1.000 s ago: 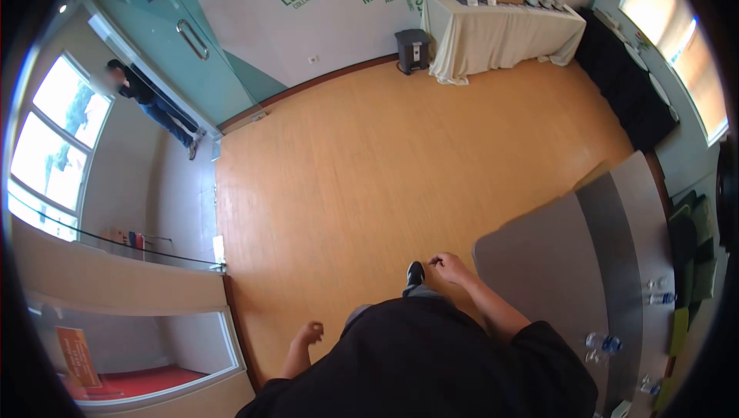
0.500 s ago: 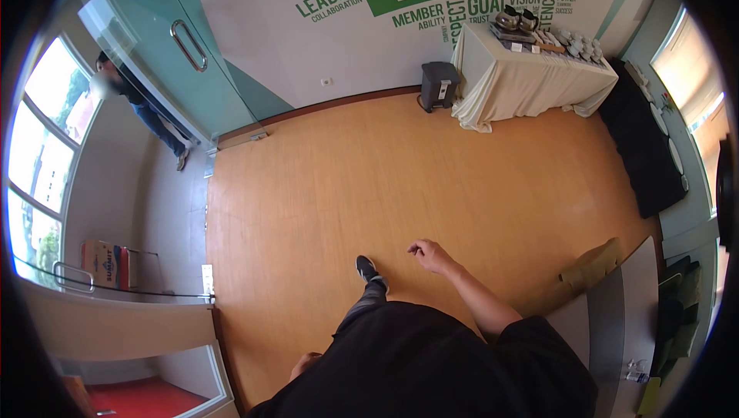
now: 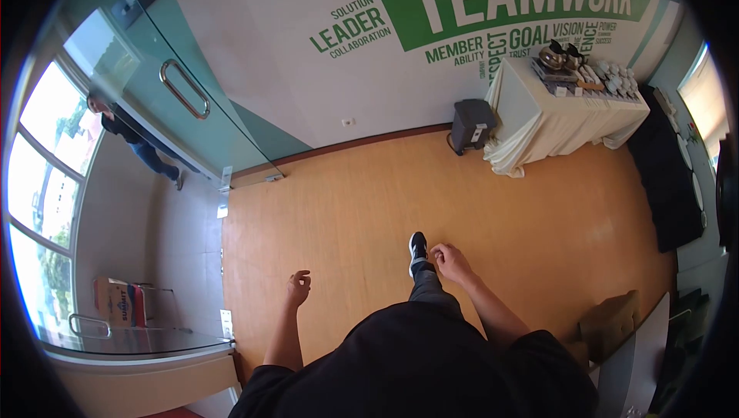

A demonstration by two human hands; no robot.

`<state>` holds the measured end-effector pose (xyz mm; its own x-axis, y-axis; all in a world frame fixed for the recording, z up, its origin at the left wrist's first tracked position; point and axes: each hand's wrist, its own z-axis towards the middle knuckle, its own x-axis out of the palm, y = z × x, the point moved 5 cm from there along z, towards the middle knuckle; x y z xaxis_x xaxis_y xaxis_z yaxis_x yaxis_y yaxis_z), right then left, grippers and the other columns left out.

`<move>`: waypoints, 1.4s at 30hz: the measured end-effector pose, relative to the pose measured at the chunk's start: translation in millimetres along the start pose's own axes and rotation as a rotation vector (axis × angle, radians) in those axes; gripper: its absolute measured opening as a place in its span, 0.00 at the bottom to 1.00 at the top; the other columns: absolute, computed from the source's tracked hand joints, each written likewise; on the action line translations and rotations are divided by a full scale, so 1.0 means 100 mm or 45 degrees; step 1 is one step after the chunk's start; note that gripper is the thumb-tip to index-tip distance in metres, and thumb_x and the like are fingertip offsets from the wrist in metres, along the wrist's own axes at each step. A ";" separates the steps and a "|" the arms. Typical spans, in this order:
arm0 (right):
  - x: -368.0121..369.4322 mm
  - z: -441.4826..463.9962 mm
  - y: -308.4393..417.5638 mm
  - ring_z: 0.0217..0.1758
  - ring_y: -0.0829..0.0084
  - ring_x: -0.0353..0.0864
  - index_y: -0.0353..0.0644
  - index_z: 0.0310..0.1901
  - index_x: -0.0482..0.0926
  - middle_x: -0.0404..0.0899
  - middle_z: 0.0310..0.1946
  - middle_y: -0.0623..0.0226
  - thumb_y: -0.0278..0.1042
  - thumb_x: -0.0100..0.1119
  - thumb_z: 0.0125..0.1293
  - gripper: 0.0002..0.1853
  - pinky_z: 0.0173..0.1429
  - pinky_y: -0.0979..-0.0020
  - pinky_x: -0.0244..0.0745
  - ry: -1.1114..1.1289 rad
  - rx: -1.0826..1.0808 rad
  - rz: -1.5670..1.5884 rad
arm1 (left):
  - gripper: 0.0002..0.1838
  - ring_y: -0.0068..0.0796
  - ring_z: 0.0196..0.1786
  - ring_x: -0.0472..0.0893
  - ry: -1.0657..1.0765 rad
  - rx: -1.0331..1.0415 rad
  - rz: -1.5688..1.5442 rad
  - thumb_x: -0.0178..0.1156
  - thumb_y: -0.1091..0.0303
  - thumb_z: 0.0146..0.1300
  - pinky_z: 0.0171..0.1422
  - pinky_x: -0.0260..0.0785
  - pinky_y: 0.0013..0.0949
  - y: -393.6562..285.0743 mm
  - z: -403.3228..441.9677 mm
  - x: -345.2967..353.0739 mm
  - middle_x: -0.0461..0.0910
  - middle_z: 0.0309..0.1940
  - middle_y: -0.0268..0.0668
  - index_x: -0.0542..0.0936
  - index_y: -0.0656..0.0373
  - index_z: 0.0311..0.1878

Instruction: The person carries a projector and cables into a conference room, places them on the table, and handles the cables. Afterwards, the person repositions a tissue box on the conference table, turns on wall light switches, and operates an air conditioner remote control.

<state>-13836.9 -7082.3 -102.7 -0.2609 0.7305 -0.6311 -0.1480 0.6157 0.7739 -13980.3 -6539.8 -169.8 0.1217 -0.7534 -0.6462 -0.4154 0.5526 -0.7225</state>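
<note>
My left hand (image 3: 299, 289) hangs over the wooden floor (image 3: 346, 210), left of my body. Its fingers bend loosely, a little apart, and nothing shows in them. Just right of my forward shoe (image 3: 418, 247) is my right hand (image 3: 453, 262), held low with relaxed, slightly curled fingers and no object visible in it. Neither hand touches anything.
A glass door (image 3: 185, 91) with a metal handle is at left; a person (image 3: 135, 137) stands beyond it. A cardboard box (image 3: 115, 302) sits lower left. Ahead right are a grey bin (image 3: 471, 125) and a cloth-covered table (image 3: 566, 125) bearing coffee pots and cups. A brown chair (image 3: 612, 326) is at right.
My left hand has swung forward into fuller view. The bin and table appear lower, larger and farther right. My forward shoe now shows farther right, beside my right hand.
</note>
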 end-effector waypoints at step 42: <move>-2.10 9.42 4.77 0.61 0.40 0.83 0.70 0.95 0.53 0.69 0.70 0.47 0.30 0.69 0.73 0.54 0.53 0.49 0.93 -1.170 -0.630 -0.633 | 0.23 0.35 0.39 0.94 0.188 -0.771 -0.521 0.65 0.61 0.83 0.36 0.82 0.36 0.02 4.90 -0.51 0.91 0.51 0.44 0.83 0.57 0.75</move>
<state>-12954.2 -6663.9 349.8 0.6934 0.5042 -0.5148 -0.4500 0.8610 0.2372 -13545.4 -6325.8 -258.5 0.2683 -0.9205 -0.2840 -0.7924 -0.0432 -0.6085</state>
